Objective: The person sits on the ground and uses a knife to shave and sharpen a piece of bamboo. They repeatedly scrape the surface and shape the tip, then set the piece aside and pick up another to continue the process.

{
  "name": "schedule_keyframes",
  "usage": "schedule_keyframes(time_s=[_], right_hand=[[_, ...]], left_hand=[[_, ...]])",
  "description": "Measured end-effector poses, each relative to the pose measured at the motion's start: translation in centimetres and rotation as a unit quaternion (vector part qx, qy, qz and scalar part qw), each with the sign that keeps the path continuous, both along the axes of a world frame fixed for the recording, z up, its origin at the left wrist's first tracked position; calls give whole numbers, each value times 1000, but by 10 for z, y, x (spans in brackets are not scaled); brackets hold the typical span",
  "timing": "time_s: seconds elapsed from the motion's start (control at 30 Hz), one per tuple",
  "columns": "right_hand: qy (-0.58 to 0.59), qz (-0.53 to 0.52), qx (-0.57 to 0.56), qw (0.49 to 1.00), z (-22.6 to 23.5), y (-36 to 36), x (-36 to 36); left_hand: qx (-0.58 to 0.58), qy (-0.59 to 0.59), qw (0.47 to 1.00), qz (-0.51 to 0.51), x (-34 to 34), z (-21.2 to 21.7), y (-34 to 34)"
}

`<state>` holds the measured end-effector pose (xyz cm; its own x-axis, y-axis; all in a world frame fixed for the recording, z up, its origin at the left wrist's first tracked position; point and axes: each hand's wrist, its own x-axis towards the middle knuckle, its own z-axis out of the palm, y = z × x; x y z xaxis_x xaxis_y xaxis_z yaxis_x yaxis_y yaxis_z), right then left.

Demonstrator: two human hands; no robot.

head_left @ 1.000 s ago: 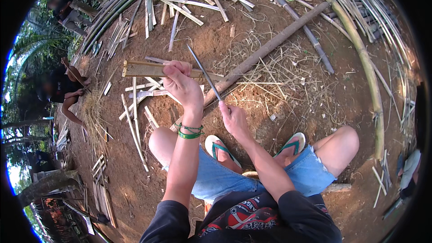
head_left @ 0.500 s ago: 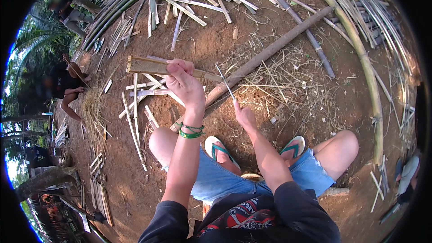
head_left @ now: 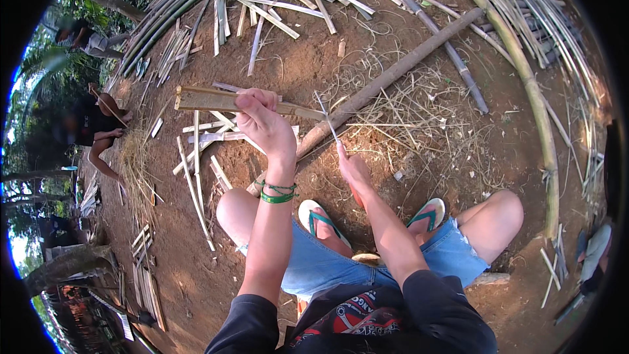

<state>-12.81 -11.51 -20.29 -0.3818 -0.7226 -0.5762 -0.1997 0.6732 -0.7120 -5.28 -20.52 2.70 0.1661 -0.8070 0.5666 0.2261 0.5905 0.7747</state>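
My left hand (head_left: pixel 265 121) is closed around a split bamboo strip (head_left: pixel 206 99) in front of me. Its wide end sticks out to the left, and its narrower far end reaches right, to the pole (head_left: pixel 393 75) lying slantwise on the ground. In my right hand (head_left: pixel 354 172) is a knife, its thin blade (head_left: pixel 327 118) pointing up and away; a bit of orange handle shows below the fist. The blade crosses the strip's right end by the pole; whether they touch, I cannot tell.
Pale bamboo strips (head_left: pixel 282 3) lie scattered ahead, and more lie left of the pole. Thin shavings (head_left: pixel 419 118) cover the ground at right, bounded by a long bamboo pole (head_left: pixel 534 105). At far left a person (head_left: pixel 98 118) sits low; another (head_left: pixel 98 42) is farther back.
My left hand and the bamboo strip have shifted slightly left. My right hand has drawn a little left, and the knife's orange handle now shows below it.
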Motion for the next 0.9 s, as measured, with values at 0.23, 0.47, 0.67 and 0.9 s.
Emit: schedule_keyframes(time_s=[0.23,0.47,0.67,0.9], right_hand=[[-5,-54,95,994,-94,-8,-29],[-139,-103,31,984,-44,-9,-14],[-12,-61,-93,994,30,-2,30],[5,-87,-204,975,45,4,51]], left_hand=[[11,16,999,-26,-22,18,-4],[17,31,999,10,14,12,-18],[16,36,999,35,8,16,-16],[13,48,998,36,11,12,-18]])
